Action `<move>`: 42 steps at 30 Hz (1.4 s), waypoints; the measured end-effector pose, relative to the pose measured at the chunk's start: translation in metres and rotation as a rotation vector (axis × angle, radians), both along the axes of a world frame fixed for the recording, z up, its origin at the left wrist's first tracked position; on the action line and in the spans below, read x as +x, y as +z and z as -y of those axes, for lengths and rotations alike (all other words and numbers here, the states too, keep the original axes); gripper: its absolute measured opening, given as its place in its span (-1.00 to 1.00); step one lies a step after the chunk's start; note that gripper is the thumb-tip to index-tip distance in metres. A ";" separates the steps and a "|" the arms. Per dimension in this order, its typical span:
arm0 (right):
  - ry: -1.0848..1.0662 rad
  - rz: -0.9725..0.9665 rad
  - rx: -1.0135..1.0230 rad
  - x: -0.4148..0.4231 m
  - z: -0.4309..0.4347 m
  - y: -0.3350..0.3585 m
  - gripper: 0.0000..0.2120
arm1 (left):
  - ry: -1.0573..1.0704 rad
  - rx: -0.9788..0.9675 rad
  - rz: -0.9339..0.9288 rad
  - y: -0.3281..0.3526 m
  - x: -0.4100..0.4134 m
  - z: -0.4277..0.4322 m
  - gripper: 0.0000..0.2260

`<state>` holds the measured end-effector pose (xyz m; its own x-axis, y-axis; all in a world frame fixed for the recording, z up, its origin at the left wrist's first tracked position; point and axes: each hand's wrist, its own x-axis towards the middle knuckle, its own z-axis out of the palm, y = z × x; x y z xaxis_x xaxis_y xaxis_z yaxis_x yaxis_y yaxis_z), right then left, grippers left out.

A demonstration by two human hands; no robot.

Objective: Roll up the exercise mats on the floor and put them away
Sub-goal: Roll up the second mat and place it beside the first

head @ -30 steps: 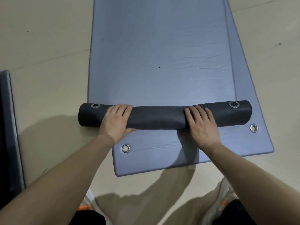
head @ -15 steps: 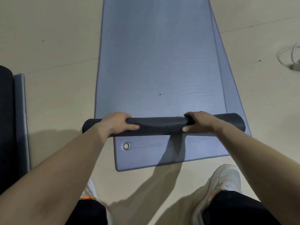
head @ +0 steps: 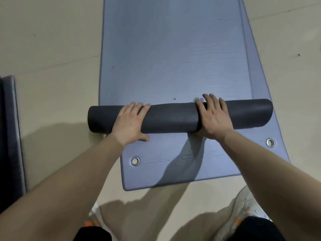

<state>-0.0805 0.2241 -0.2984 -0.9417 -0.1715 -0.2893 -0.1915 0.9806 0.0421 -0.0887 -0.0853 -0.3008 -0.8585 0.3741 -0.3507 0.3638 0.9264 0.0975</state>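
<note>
As the left hand (head: 132, 123) and right hand (head: 214, 119) press flat on the dark roll (head: 173, 117), fingers (head: 211, 100) straight and draped over its top, gripping nothing, the roll lies across the blue mat (head: 173, 49), above a lower mat (head: 173, 173). Its left end juts out over the floor (head: 52, 49), so an uneven push could send it crooked and telescoping, and slack pressure might let it spring loose.

No readable text, labels, brands or numbers anywhere in view.
</note>
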 end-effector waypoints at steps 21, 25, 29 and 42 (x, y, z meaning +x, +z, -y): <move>0.003 0.027 -0.012 0.090 0.008 0.029 0.21 | 0.163 0.029 0.571 0.056 -0.035 0.005 -0.33; -0.072 0.055 -0.029 0.052 0.008 0.032 0.18 | 0.327 0.089 -0.040 0.061 0.000 -0.004 -0.46; -0.048 0.195 -0.092 -0.017 0.000 0.046 0.01 | 0.247 0.246 -0.322 0.037 0.046 -0.037 -0.32; 0.004 -0.116 0.070 -0.031 0.001 0.004 0.07 | -0.004 0.017 -0.062 0.006 -0.056 -0.018 0.17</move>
